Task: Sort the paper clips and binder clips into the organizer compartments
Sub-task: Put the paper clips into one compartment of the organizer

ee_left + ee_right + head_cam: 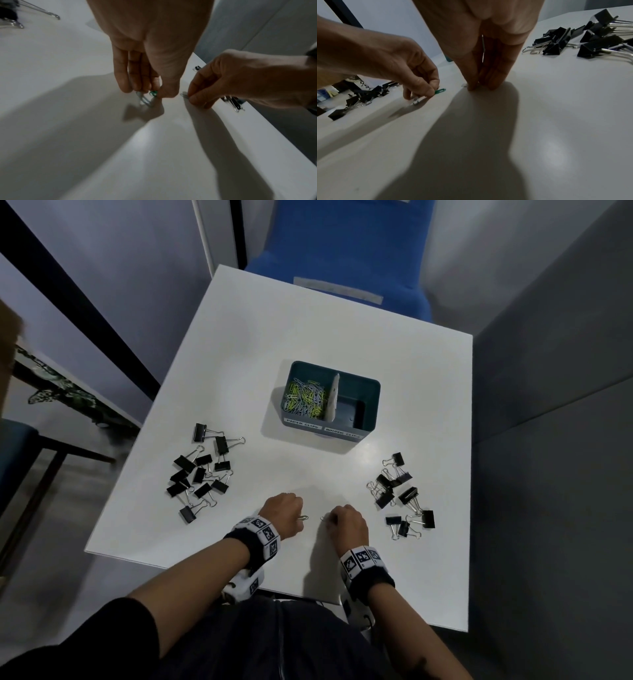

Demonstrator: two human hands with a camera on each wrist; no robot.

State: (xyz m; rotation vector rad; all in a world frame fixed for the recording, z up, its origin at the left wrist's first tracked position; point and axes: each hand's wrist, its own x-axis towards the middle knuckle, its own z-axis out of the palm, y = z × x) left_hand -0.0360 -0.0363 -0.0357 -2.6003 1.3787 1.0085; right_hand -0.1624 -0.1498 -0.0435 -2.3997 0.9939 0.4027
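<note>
Near the table's front edge, my left hand (297, 517) pinches a green paper clip (153, 93), and a silver paper clip (144, 100) hangs under its fingers. My right hand (331, 519), just to the right, pinches another silver paper clip (184, 94) flat on the table. The dark teal organizer (371, 392) stands mid-table. Its left compartment holds several paper clips (306, 398); its right compartment, labelled binder clips, looks empty. Black binder clips lie in a left pile (200, 474) and a right pile (400, 494).
The white table (308, 330) has a blue chair (342, 251) beyond its far edge and a grey partition (555, 371) on the right. A dark table frame (51, 446) stands at the left. Bare tabletop lies between the two piles.
</note>
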